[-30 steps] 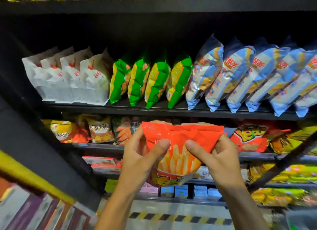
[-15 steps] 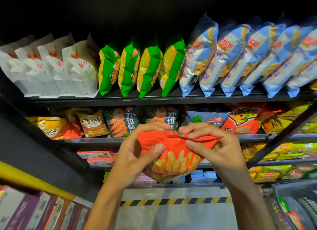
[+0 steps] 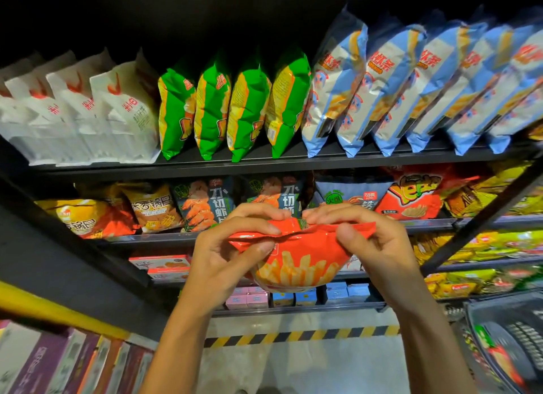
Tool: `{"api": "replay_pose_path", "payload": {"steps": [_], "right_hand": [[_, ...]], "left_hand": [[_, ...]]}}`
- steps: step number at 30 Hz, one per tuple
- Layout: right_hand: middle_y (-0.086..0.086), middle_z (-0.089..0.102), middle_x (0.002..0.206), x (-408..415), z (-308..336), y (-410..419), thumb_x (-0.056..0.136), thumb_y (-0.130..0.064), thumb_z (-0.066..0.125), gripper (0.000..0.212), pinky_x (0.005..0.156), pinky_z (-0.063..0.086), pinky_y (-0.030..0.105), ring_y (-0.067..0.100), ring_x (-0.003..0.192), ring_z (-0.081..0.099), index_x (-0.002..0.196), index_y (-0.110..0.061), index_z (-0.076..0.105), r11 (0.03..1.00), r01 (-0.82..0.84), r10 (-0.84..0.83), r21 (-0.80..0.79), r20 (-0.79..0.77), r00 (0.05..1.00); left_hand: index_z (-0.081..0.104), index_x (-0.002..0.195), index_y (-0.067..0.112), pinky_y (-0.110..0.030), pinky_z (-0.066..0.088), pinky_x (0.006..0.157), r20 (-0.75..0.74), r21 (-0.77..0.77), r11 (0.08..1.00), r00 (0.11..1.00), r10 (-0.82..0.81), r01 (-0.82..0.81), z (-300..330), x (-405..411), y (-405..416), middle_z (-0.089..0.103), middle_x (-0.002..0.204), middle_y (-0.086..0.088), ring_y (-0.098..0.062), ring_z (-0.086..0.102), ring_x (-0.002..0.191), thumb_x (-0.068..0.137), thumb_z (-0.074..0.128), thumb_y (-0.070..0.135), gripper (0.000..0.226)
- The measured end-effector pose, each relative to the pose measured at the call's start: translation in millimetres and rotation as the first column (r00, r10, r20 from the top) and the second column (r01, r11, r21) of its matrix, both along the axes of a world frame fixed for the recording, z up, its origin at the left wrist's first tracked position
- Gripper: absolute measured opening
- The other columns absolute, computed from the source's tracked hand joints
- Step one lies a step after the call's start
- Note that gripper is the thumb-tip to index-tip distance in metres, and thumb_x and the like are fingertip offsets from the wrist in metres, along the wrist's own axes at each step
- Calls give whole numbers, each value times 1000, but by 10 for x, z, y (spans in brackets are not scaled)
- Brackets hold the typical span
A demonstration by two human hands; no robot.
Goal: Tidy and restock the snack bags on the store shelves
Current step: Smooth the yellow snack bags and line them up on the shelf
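Orange bag (image 3: 296, 264) is hanging below the fingers, with left hand (image 3: 226, 255) and right hand (image 3: 373, 243) both pinching its folded top edge, thumbs in front.

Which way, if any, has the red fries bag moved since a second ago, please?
Yes, downward: the red fries bag had its top edge just under the green-bag shelf; now it sits near the next shelf's lip.
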State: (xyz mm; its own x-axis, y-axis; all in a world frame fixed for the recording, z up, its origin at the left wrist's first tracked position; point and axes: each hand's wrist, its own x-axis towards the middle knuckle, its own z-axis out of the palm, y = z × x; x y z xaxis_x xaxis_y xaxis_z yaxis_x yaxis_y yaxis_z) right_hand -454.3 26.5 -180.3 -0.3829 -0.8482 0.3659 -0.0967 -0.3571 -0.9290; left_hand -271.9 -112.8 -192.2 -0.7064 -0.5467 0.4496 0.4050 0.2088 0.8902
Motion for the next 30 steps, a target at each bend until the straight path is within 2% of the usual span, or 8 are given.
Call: {"api": "replay_pose_path", "payload": {"steps": [3,8,13,15,17,20,25,30], "right_hand": [[7,77,113,-8,8,-12,104,-22,47,34,98,54,35,28,116,69,103,-7,77,997,67,-66,24,-38,997],[-1,78,110,49,-26,-38,104,-21,46,34,85,56,22,17,110,72,102,-8,78,986,155,-153,56,-49,987],[-12,67,133,24,-88,-39,106,-36,53,30,94,52,20,12,130,58,120,-22,75,991,124,-110,40,-265,958],[-17,60,143,20,-121,-32,101,-50,56,39,101,52,29,11,137,52,134,-35,67,992,112,-95,50,-263,960],[-20,49,153,30,-174,-26,91,-47,68,64,110,46,36,9,143,46,150,-50,44,994,26,-14,106,-115,993],[-28,39,157,54,-321,-43,75,-43,87,106,113,43,27,0,145,40,153,-61,19,957,-74,83,280,-19,996],[-10,69,131,105,-441,-130,85,-41,79,75,106,54,35,10,123,65,147,-28,41,953,49,-89,300,122,989],[-20,63,138,137,-506,-154,91,-72,52,67,109,49,29,-3,128,58,148,-37,47,925,171,-243,340,182,953]], "left_hand": [[77,107,26,-53,51,100,-5,42,999,1000,14,-13,-36,-13,-8,67,124,-7,-37,59,125,93,72,21,15],[78,105,28,-49,53,97,8,122,992,999,37,-38,-55,-55,0,68,123,-6,-35,60,125,91,74,21,15],[77,102,32,-42,57,92,58,219,956,981,188,-196,-69,-65,10,73,119,-2,-27,66,120,86,75,10,27],[78,102,31,-37,59,86,95,265,935,972,216,-234,-72,-81,28,74,118,-1,-23,68,116,86,73,9,28],[77,104,31,-34,59,84,113,304,909,958,263,-285,-52,-124,55,74,117,-1,-21,69,113,88,75,10,27],[71,119,30,-37,60,86,115,386,857,939,323,-342,-17,-192,71,72,122,-2,-24,69,117,88,70,19,33],[48,145,28,-43,51,102,150,356,905,970,192,-234,-9,-202,49,65,138,1,-20,62,129,78,72,71,84],[28,160,27,-54,28,122,189,332,943,978,-84,17,-83,-197,123,43,161,2,-23,38,150,86,52,79,94]]}}
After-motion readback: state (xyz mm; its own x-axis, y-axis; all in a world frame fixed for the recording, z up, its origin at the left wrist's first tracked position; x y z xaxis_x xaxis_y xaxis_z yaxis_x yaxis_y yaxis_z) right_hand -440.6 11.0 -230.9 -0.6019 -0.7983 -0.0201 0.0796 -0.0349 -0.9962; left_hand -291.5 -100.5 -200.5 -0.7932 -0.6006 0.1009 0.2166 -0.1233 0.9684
